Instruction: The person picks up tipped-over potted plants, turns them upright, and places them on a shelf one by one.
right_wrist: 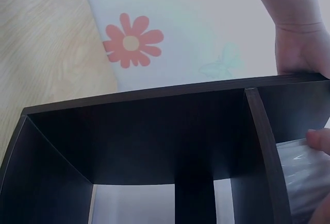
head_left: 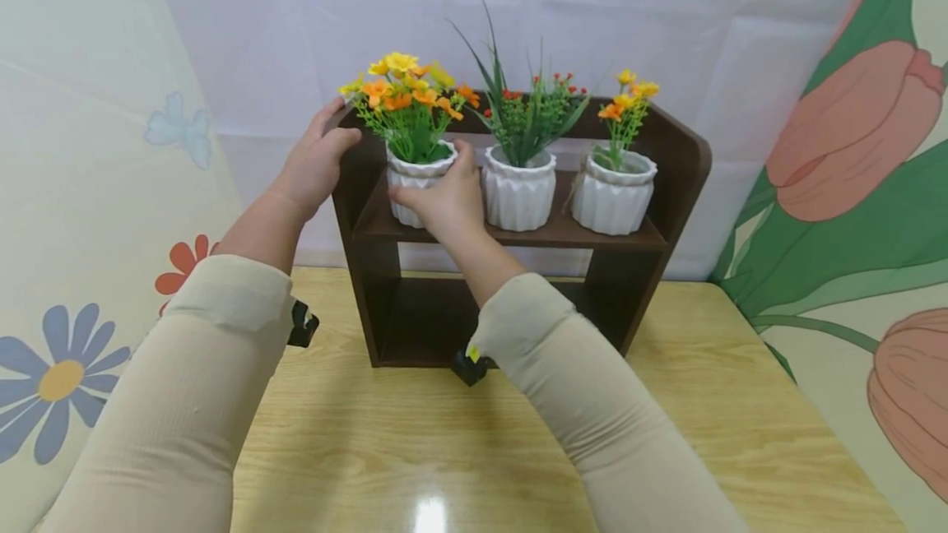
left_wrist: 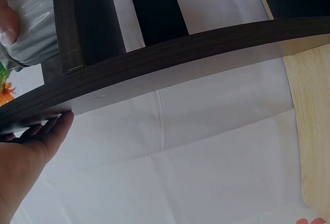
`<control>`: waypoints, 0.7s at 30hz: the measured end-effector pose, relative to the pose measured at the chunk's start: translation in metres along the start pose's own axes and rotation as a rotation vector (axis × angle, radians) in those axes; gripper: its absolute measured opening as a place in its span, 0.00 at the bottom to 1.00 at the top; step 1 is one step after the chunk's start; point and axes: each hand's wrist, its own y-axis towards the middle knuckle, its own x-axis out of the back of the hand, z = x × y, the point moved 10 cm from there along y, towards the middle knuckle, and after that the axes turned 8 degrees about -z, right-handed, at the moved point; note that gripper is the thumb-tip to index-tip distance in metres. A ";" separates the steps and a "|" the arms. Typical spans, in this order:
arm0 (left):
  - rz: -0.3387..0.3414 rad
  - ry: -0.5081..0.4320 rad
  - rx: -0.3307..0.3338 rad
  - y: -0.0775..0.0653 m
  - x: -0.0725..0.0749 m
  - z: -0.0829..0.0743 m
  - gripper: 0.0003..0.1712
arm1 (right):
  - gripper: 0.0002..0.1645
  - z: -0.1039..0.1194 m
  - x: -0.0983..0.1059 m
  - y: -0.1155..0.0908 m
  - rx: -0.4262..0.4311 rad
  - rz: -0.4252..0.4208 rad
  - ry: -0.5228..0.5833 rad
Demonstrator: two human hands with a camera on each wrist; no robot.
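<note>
My right hand (head_left: 448, 196) grips the left white fluted flowerpot (head_left: 415, 175), thumb across its front and fingers at its right side. Yellow and orange artificial flowers (head_left: 407, 97) fill this pot, which is on the upper board of a dark brown wooden shelf (head_left: 474, 234). With my left hand (head_left: 314, 159) I hold the shelf's left side panel near the top. Its fingers (left_wrist: 59, 131) lie along the panel's outer face in the left wrist view. That view also shows part of the pot (left_wrist: 33, 18) at its upper left corner.
Beside the held pot stand a white pot (head_left: 520, 192) with grassy leaves and red blooms, and another white pot (head_left: 613, 196) with yellow-orange flowers. The shelf's lower compartment (head_left: 429, 319) is open in front. Under it is a wood-grain table (head_left: 415, 442), with a white cloth (head_left: 244, 15) behind.
</note>
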 end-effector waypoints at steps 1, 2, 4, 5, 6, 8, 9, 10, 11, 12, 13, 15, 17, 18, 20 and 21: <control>0.000 0.004 0.000 0.000 0.000 0.000 0.40 | 0.62 0.000 0.000 0.000 0.002 0.001 -0.001; 0.000 0.007 0.001 -0.001 0.000 0.000 0.40 | 0.62 0.000 0.000 0.000 0.003 0.002 -0.001; 0.002 0.003 0.000 -0.001 0.000 0.000 0.39 | 0.62 0.000 0.000 -0.001 0.006 0.002 -0.004; 0.001 0.000 0.001 0.000 0.000 0.000 0.39 | 0.62 0.000 0.000 -0.001 0.009 0.002 -0.007; 0.001 -0.003 0.003 0.000 0.000 0.000 0.39 | 0.62 0.000 0.000 -0.001 0.011 0.003 -0.008; -0.001 -0.010 0.006 0.000 0.001 0.001 0.39 | 0.63 0.000 0.000 -0.001 0.015 0.006 -0.012; -0.002 -0.013 0.008 0.001 0.001 0.001 0.39 | 0.63 0.000 0.000 -0.001 0.016 0.007 -0.015; -0.004 -0.013 0.011 0.001 0.001 0.001 0.39 | 0.63 0.000 -0.001 -0.001 0.015 0.010 -0.017; -0.004 -0.011 0.016 0.001 0.001 0.002 0.39 | 0.63 -0.001 -0.001 -0.001 0.016 0.013 -0.021; -0.004 -0.009 0.017 0.001 0.001 0.002 0.39 | 0.64 -0.001 -0.001 -0.002 0.016 0.015 -0.022; -0.005 -0.007 0.018 0.001 0.001 0.002 0.39 | 0.64 -0.001 -0.001 -0.002 0.016 0.017 -0.024; -0.007 -0.004 0.016 0.001 0.001 0.002 0.39 | 0.65 -0.002 -0.002 -0.002 0.017 0.019 -0.032; -0.006 -0.002 0.018 0.000 0.001 0.002 0.39 | 0.66 -0.002 -0.001 -0.003 0.019 0.020 -0.029; -0.007 -0.002 0.014 0.000 0.001 0.001 0.39 | 0.67 -0.003 -0.001 -0.003 0.019 0.022 -0.022; -0.004 -0.003 0.012 0.000 0.001 0.002 0.39 | 0.69 -0.003 -0.001 -0.005 0.021 0.033 -0.003; -0.003 0.000 0.015 0.000 0.002 0.002 0.39 | 0.69 -0.004 -0.001 -0.007 0.024 0.042 0.005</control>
